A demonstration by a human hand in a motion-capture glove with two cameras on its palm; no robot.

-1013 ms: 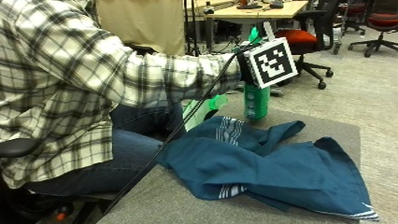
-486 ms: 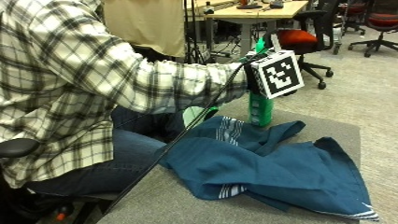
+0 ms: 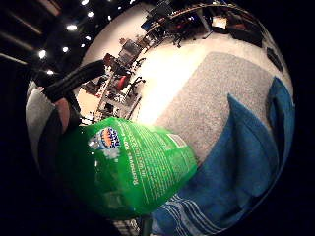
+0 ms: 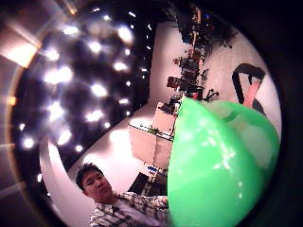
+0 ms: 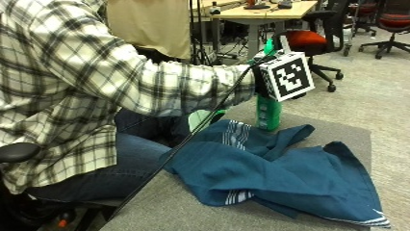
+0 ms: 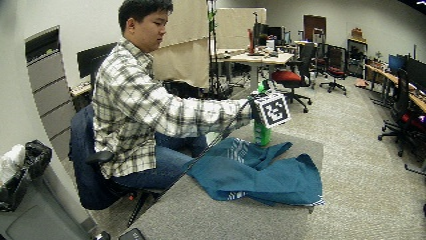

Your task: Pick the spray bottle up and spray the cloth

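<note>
Standing upright at the far side of a grey carpet-covered worktop (image 5: 320,130), a green plastic spray bottle with a printed label (image 5: 268,111) has its lower body in plain sight while its upper part sits behind the person's black-gloved right hand (image 5: 261,79). Only the green tip of the nozzle shows above the hand in the outside view. Both palm views are filled largely with the bottle's green body, so the palm is close against it, and a black strap and a fingertip show beside the label. The grip appears to be clamped round the bottle's neck, though the fingers themselves are hidden from the outside view. Whether the bottle's base touches the worktop or hangs just above it cannot be told.

Just beside the bottle, on the near side, a crumpled dark blue cloth with thin white stripes at its hems (image 5: 288,173) lies spread across the worktop, one folded edge reaching up towards the bottle's foot. The cloth's far corner trails to the worktop's edge.

The person, in a checked shirt (image 5: 70,86) and blue jeans, sits on a dark office chair (image 6: 86,165) at the worktop's side, the right arm stretched out over the cloth. Behind them stand a light wooden desk (image 5: 262,12), a red-seated swivel chair (image 5: 307,41) and a beige screen (image 5: 150,24).
</note>
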